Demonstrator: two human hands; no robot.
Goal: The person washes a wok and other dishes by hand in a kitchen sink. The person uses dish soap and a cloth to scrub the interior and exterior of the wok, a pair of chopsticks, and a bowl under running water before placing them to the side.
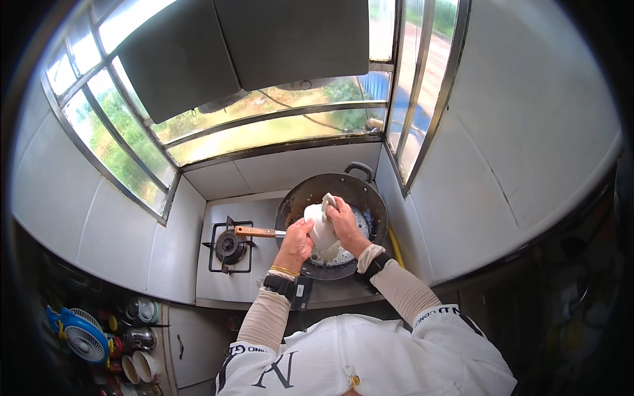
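Over a dark wok [292,198] on the stove, my left hand [296,242] grips a white bowl [319,232] by its left side. My right hand [345,222] presses a pale cloth [328,200] against the bowl's upper rim. Foamy, whitish liquid [342,256] lies in the bottom of the wok, beneath the bowl. A utensil with a wooden handle [255,231] rests across the wok's left rim, its far end hidden behind my left hand and the bowl.
Left of the wok is a bare gas burner [231,246] with a square grate. A yellow hose [395,247] runs along the right wall. Tiled walls and windows close in the stove. At lower left stand a blue fan [85,335], white bowls [144,366] and jars.
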